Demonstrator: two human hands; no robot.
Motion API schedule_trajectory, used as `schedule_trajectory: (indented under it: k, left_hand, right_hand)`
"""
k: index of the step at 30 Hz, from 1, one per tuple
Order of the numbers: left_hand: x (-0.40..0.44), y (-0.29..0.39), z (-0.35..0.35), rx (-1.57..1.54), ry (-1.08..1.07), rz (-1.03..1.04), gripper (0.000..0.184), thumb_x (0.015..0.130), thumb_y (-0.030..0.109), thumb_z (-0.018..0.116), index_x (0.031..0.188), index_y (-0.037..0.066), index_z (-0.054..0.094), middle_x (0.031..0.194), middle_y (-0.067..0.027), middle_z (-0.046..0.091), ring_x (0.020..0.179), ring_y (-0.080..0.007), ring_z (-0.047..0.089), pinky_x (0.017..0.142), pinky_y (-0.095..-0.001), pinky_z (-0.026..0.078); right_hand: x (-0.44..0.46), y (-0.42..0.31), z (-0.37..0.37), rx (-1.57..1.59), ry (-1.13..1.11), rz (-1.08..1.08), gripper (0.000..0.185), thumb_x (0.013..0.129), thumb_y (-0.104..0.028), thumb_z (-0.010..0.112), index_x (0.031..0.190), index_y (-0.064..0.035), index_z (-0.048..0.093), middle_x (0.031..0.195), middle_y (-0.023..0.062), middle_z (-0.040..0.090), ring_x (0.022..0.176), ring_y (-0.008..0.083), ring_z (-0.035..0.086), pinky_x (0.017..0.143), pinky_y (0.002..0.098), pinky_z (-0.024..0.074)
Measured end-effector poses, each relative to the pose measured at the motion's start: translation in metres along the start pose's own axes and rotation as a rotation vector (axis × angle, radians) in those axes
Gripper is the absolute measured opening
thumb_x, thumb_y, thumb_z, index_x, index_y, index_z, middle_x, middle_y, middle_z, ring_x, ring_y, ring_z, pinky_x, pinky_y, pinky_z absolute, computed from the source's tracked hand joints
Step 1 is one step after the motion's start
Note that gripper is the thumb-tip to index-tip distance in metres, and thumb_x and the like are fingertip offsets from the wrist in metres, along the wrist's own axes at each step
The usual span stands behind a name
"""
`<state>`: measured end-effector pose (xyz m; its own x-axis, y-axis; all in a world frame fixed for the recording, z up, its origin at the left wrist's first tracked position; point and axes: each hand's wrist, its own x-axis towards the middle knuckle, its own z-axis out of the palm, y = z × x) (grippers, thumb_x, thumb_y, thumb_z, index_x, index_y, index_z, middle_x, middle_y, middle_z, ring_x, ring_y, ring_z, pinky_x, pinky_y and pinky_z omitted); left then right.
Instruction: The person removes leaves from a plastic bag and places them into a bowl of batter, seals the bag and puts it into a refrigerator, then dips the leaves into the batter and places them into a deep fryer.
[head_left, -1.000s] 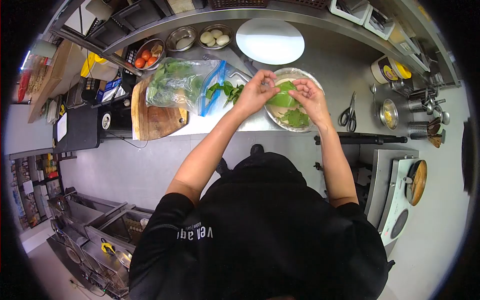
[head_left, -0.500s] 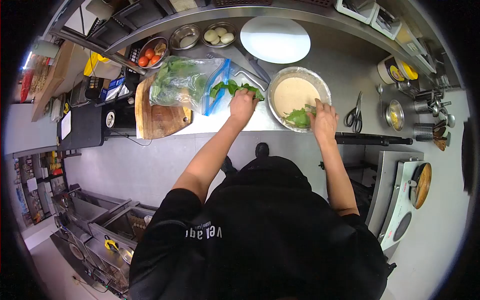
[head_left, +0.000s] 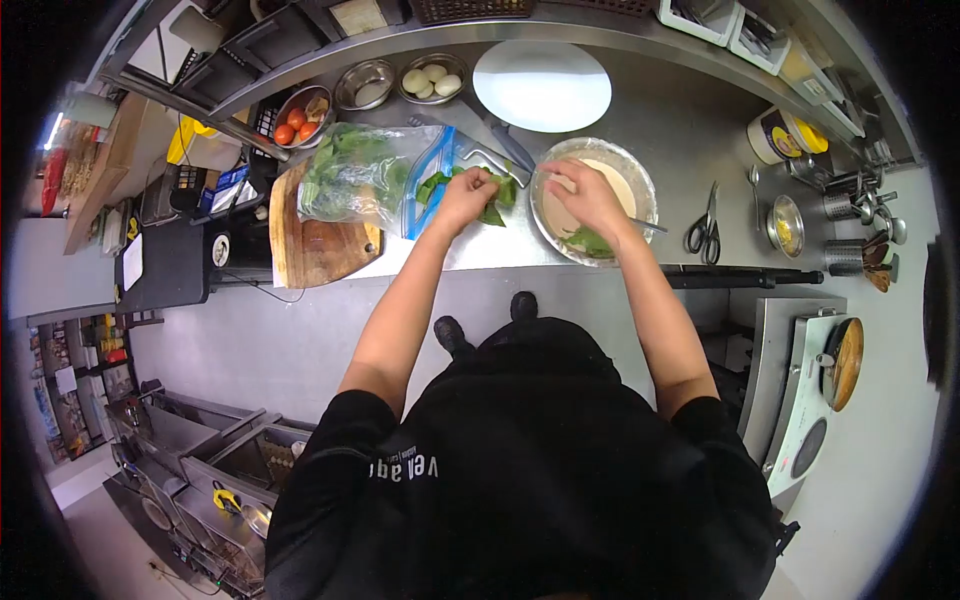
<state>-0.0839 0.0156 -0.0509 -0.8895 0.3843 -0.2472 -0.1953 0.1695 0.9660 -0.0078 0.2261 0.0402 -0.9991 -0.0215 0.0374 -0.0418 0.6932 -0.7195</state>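
Observation:
My left hand point(head_left: 468, 195) pinches green leaves point(head_left: 493, 213) on the white board, just beside the open mouth of a clear zip bag point(head_left: 365, 175) full of more leaves. My right hand point(head_left: 590, 200) hovers over a metal bowl point(head_left: 645, 180) of pale batter point(head_left: 612, 168), its fingers bent a little and apart, with nothing seen between them. Under that hand, a green leaf point(head_left: 588, 241) lies in the batter near the bowl's front rim. A utensil handle point(head_left: 650, 226) sticks out over the rim on the right.
Behind stand a white plate point(head_left: 542, 85), a bowl of peeled eggs point(head_left: 432, 80) and a bowl of tomatoes point(head_left: 295, 125). A knife point(head_left: 513, 147) lies behind the leaves. Scissors point(head_left: 705, 232) lie right of the batter. A wooden board point(head_left: 320, 250) sits under the bag.
My right hand has let go of the leaf, leaving it in the batter, and moved left over the bowl. My left hand has shifted slightly left, fingers now pinching leaves.

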Motion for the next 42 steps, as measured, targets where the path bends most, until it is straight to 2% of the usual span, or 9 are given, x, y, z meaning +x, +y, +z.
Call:
schedule_trajectory:
  k: [1, 4, 7, 13, 19, 24, 31, 38, 42]
  left_hand:
    - [-0.003, 0.008, -0.007, -0.070, -0.101, -0.023, 0.006, 0.081, 0.008, 0.058, 0.081, 0.004, 0.054, 0.070, 0.0006, 0.057, 0.066, -0.0093, 0.056, 0.062, -0.0242, 0.047]
    - [-0.019, 0.030, -0.012, -0.231, -0.160, -0.032, 0.005, 0.082, 0.007, 0.056, 0.084, 0.005, 0.053, 0.077, -0.0011, 0.058, 0.069, -0.0098, 0.057, 0.064, -0.0240, 0.048]
    - [-0.031, 0.045, -0.023, -0.226, -0.172, -0.041, 0.009, 0.085, 0.009, 0.055, 0.092, 0.005, 0.052, 0.085, -0.0027, 0.059, 0.074, -0.0103, 0.058, 0.066, -0.0236, 0.049]
    - [-0.048, 0.053, -0.029, -0.401, -0.104, -0.075, 0.024, 0.086, 0.008, 0.061, 0.106, 0.004, 0.048, 0.092, -0.0042, 0.062, 0.084, -0.0123, 0.060, 0.068, -0.0255, 0.051]
    - [-0.049, 0.053, -0.025, -0.291, -0.140, 0.016, 0.034, 0.083, 0.004, 0.065, 0.112, 0.003, 0.048, 0.094, -0.0052, 0.063, 0.084, -0.0130, 0.062, 0.071, -0.0249, 0.052]
    - [-0.049, 0.046, -0.014, -0.324, -0.217, -0.229, 0.024, 0.083, 0.001, 0.061, 0.106, -0.001, 0.052, 0.090, -0.0101, 0.061, 0.075, -0.0149, 0.063, 0.067, -0.0236, 0.054]
    - [-0.044, 0.041, 0.000, -0.340, -0.209, -0.202, 0.007, 0.085, 0.002, 0.058, 0.092, 0.003, 0.057, 0.090, -0.0048, 0.059, 0.081, -0.0140, 0.061, 0.074, -0.0269, 0.055]
    - [-0.043, 0.043, 0.042, -0.281, -0.274, -0.116, 0.021, 0.085, 0.000, 0.057, 0.106, 0.000, 0.055, 0.091, -0.0061, 0.059, 0.084, -0.0145, 0.061, 0.072, -0.0274, 0.056]
    - [-0.047, 0.035, 0.077, -0.138, -0.226, 0.010, 0.033, 0.083, 0.001, 0.060, 0.115, 0.000, 0.054, 0.096, -0.0084, 0.058, 0.079, -0.0159, 0.061, 0.070, -0.0277, 0.057]
  right_hand:
    - [0.009, -0.002, 0.006, 0.113, -0.044, -0.068, 0.032, 0.082, -0.015, 0.063, 0.112, -0.0048, 0.061, 0.111, 0.0099, 0.062, 0.106, 0.0273, 0.056, 0.092, 0.0358, 0.0421]
    - [0.034, -0.009, 0.024, 0.252, -0.145, -0.214, 0.042, 0.081, -0.015, 0.064, 0.122, -0.0061, 0.055, 0.115, 0.0098, 0.061, 0.104, 0.0211, 0.057, 0.091, 0.0336, 0.0426]
    - [0.051, -0.016, 0.039, 0.216, -0.330, -0.166, 0.034, 0.076, -0.019, 0.070, 0.106, -0.0033, 0.064, 0.085, 0.0119, 0.066, 0.079, 0.0240, 0.062, 0.076, 0.0315, 0.0474]
    - [0.050, -0.028, 0.037, 0.198, -0.388, 0.082, 0.024, 0.076, -0.024, 0.071, 0.084, -0.0021, 0.069, 0.069, 0.0064, 0.063, 0.063, 0.0136, 0.053, 0.061, 0.0304, 0.0428]
    - [0.036, -0.035, 0.030, 0.438, -0.286, 0.119, 0.026, 0.079, -0.025, 0.069, 0.087, -0.0004, 0.070, 0.072, 0.0049, 0.065, 0.068, 0.0108, 0.055, 0.065, 0.0266, 0.0444]
    - [0.021, -0.032, 0.025, 0.389, -0.161, 0.097, 0.029, 0.078, -0.024, 0.069, 0.091, 0.0010, 0.069, 0.079, 0.0064, 0.066, 0.072, 0.0116, 0.057, 0.069, 0.0255, 0.0454]
    - [0.006, 0.008, 0.025, 0.492, 0.028, 0.227, 0.031, 0.078, -0.025, 0.070, 0.096, 0.0004, 0.068, 0.077, 0.0052, 0.065, 0.071, 0.0111, 0.057, 0.066, 0.0248, 0.0452]
    - [-0.034, 0.042, 0.000, 0.390, 0.055, 0.278, 0.026, 0.078, -0.022, 0.071, 0.091, -0.0001, 0.068, 0.071, 0.0023, 0.062, 0.064, 0.0086, 0.053, 0.060, 0.0237, 0.0434]
    - [-0.061, 0.053, -0.009, 0.239, 0.137, 0.318, 0.026, 0.077, -0.022, 0.072, 0.091, -0.0002, 0.068, 0.075, 0.0089, 0.067, 0.069, 0.0129, 0.061, 0.064, 0.0267, 0.0460]
